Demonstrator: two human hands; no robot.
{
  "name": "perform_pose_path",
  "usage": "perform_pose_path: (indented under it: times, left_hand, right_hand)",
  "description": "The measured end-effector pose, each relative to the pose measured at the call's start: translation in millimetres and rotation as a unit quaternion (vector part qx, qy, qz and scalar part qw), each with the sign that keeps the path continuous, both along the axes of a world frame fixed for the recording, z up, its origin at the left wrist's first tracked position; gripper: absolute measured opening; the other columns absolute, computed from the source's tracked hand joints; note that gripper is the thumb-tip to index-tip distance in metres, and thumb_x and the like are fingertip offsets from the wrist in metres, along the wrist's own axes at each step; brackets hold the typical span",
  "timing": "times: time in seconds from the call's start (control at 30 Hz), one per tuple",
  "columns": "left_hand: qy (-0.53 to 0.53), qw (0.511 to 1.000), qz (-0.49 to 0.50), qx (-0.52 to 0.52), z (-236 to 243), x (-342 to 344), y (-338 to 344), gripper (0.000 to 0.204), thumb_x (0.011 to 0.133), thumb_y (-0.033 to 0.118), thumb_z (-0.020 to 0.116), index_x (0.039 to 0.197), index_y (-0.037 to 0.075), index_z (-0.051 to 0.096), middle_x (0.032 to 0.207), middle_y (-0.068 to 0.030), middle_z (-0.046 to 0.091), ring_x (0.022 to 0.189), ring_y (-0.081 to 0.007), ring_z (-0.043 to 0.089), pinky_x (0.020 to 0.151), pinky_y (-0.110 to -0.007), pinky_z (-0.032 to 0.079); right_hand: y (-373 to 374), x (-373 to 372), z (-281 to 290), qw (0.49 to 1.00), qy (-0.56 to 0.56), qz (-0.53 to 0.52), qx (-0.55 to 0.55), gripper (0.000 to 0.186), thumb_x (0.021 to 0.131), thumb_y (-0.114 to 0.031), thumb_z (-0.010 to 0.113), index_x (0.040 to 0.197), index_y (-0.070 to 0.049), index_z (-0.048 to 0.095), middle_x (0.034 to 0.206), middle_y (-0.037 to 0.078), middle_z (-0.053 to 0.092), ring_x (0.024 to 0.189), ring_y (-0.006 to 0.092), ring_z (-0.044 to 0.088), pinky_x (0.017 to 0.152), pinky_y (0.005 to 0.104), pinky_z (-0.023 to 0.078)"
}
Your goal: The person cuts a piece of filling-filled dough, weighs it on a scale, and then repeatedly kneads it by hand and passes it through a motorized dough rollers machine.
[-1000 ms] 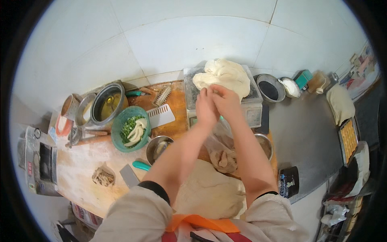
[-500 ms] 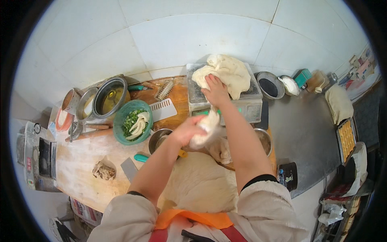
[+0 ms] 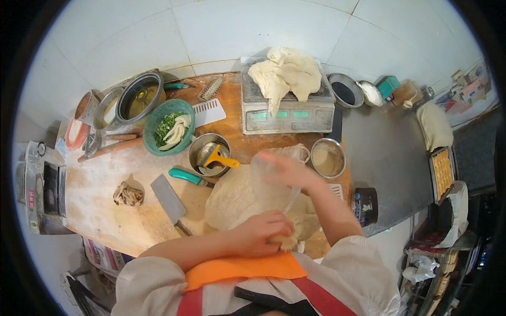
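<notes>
Pale dough (image 3: 229, 195) is spreading in a broad slab over the wooden worktop (image 3: 100, 210), right in front of the person. The left hand (image 3: 261, 234) is gripping a small dough lump (image 3: 287, 243) at the slab's near edge, fingers curled around it, the lump showing beyond the fingertips. Above it, the blurred right hand (image 3: 290, 171) is overlapping a clear plastic bag (image 3: 275, 197); whether its fingers are pinching the film, one cannot tell. Left of the slab, a cleaver (image 3: 167, 197) is lying on the floury wood. Behind, a scale (image 3: 287, 125) is bearing a dough mound (image 3: 298, 79) before a white tiled wall (image 3: 258, 31). To the right, a grey counter (image 3: 387, 158) is adjoining the wood.
</notes>
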State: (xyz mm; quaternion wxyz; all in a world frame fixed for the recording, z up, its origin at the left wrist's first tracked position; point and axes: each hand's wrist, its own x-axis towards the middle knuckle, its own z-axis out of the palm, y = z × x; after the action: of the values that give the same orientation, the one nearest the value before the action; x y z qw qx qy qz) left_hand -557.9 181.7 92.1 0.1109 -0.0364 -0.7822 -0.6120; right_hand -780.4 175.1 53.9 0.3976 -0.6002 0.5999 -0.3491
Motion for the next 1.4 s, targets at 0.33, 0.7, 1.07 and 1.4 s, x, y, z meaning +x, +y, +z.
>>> perform_pose_path:
  times: [0.33, 0.7, 1.07, 1.4]
  left_hand:
    - [-0.068, 0.942, 0.081, -0.317, -36.4, 30.9, 4.5, 0.067, 0.089, 0.041, 0.064, 0.145, 0.013, 0.040, 0.154, -0.0107, 0.034, 0.143, -0.0351, 0.027, 0.110, -0.067, 0.012]
    - [-0.143, 0.569, 0.784, -0.205, -71.4, 292.5, -95.6, 0.038, 0.082, 0.015, 0.066, 0.119, 0.003, 0.062, 0.113, -0.0180, 0.063, 0.110, -0.0362, 0.057, 0.098, -0.041, 0.046]
    - [-0.160, 0.632, 0.687, -0.321, -108.6, 416.6, -151.8, 0.055, 0.075, 0.024, 0.077, 0.124, 0.005, 0.058, 0.129, -0.0147, 0.051, 0.126, -0.0371, 0.043, 0.105, -0.047, 0.037]
    - [-0.102, 0.632, 0.677, -0.363, -122.6, 438.5, -163.6, 0.050, 0.072, 0.034, 0.077, 0.112, 0.007, 0.062, 0.121, -0.0105, 0.055, 0.118, -0.0317, 0.048, 0.100, -0.048, 0.035]
  right_hand:
    - [4.0, -30.6, -105.0, 0.872, 0.438, -0.013, -0.217, 0.027, 0.075, -0.008, 0.063, 0.100, -0.009, 0.071, 0.120, 0.008, 0.065, 0.122, 0.0336, 0.052, 0.105, 0.0455, 0.038]
    - [6.1, 193.3, 15.2, 0.990, 0.126, 0.063, -0.010, 0.027, 0.083, -0.023, 0.067, 0.106, -0.010, 0.068, 0.079, 0.016, 0.067, 0.074, 0.0331, 0.064, 0.066, 0.0439, 0.051]
    - [14.2, 345.5, -71.8, 0.966, 0.257, -0.026, 0.006, 0.053, 0.082, -0.012, 0.060, 0.133, -0.007, 0.047, 0.098, 0.024, 0.066, 0.087, 0.0424, 0.064, 0.077, 0.0494, 0.050]
    - [-98.0, 414.0, 28.3, 0.952, 0.278, 0.129, -0.026, 0.031, 0.090, -0.024, 0.062, 0.110, -0.001, 0.056, 0.082, 0.022, 0.065, 0.077, 0.0395, 0.063, 0.067, 0.0425, 0.050]
